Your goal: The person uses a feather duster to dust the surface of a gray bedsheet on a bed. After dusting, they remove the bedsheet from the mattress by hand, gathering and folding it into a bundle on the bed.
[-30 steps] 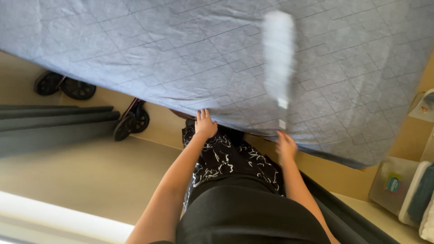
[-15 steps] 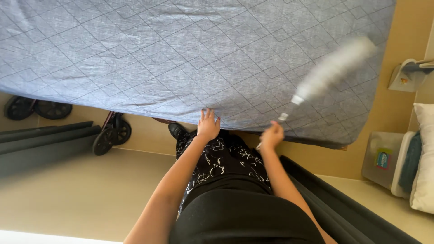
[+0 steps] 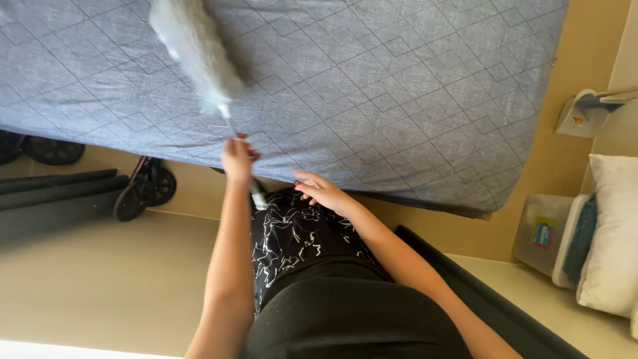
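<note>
Duster [image 3: 195, 50] lying over far-left of grey quilted mattress [image 3: 399, 86], left hand [image 3: 238, 158] gripping its handle (fingers wrapped tight); right hand [image 3: 320, 191] hovering near mattress edge, fingers loosely spread.

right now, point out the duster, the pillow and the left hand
duster [image 3: 194, 53], head view, on the fluffy head
pillow [image 3: 615, 233], head view, on its white face
left hand [image 3: 238, 158], head view, on the back of the hand

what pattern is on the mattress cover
Blue-grey fabric quilted in diamond-shaped stitched lines, on the mattress cover; the head view shows it.
</note>
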